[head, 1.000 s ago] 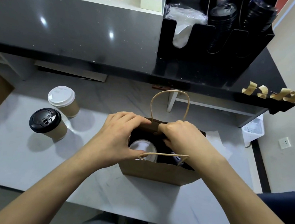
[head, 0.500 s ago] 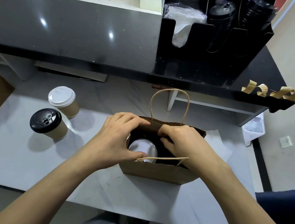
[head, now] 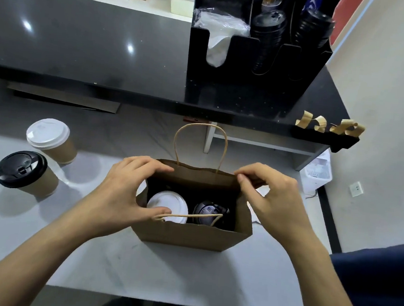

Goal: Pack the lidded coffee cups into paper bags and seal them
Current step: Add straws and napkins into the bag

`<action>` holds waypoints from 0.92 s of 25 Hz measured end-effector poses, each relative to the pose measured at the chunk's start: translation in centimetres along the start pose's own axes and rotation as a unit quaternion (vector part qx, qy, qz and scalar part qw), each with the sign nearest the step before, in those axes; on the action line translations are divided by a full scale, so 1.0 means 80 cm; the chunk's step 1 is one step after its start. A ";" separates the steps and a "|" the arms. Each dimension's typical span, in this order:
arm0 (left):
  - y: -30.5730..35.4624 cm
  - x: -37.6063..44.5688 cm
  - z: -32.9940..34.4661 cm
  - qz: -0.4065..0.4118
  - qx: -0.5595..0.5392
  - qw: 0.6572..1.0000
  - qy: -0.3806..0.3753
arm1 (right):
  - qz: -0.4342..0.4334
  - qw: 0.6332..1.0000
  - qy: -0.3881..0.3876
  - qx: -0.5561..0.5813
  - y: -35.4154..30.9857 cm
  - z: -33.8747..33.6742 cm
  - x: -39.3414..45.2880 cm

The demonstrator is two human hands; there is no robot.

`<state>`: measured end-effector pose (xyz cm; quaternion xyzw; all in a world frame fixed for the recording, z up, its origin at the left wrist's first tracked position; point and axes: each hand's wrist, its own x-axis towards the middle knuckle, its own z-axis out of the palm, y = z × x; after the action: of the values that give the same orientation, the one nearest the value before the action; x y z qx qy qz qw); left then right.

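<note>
the kraft paper bag [head: 190, 234] stands upright on the pale counter [head: 161, 276], mouth open, its long axis running left to right across the view. inside it, a white-lidded cup [head: 168, 204] sits on the left and a black-lidded cup [head: 209, 212] on the right, side by side. the bag's far handle [head: 200, 143] stands up; the near handle [head: 190, 217] has flopped across the mouth over both lids.

the left hand [head: 121, 194] spans the bag's left end: fingers curled over the far rim, thumb pressed at the near rim by the white lid, so it grips the bag. the right hand [head: 275, 200] pinches the far right corner of the rim between thumb and fingertips, just outside the bag's right wall.

well to the left of the bag, two more lidded cups stand unpacked on the counter: a second white-lidded cup [head: 50, 139] and, nearer the camera, a second black-lidded cup [head: 24, 172]. beyond the bag, a black organiser [head: 255, 84] holds stacked lids. curled kraft strips [head: 330, 125] stick up from the shelf edge beyond the bag and to its right.

judgement: this bag is filled and the step in hand is closing its mouth. the far and near rims lie apart along the whole long axis, one hand at each end, neither nearer; the closing move turns on bringing the far rim toward the near one. the flopped handle may get trapped in the fold.
</note>
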<state>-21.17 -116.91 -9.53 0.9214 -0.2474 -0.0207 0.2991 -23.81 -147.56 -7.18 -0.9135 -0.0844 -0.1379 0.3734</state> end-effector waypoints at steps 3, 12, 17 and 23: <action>-0.001 -0.001 0.003 -0.004 -0.020 1.000 -0.007 | 0.050 0.994 0.095 0.024 0.017 -0.009 -0.013; -0.004 -0.001 0.003 -0.003 -0.040 0.999 0.002 | 0.272 0.959 0.022 -0.080 0.164 0.070 -0.056; -0.005 -0.006 0.002 -0.008 -0.042 0.999 0.005 | 0.228 0.948 -0.075 -0.209 0.192 0.104 -0.074; -0.003 -0.006 0.002 -0.012 -0.044 0.999 0.003 | 0.169 0.950 -0.025 -0.263 0.200 0.115 -0.079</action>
<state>-21.52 -116.60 -9.89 0.9105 -0.2339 -0.0324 0.3394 -23.94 -152.68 -26.01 -0.9833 0.1011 -0.0667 0.1357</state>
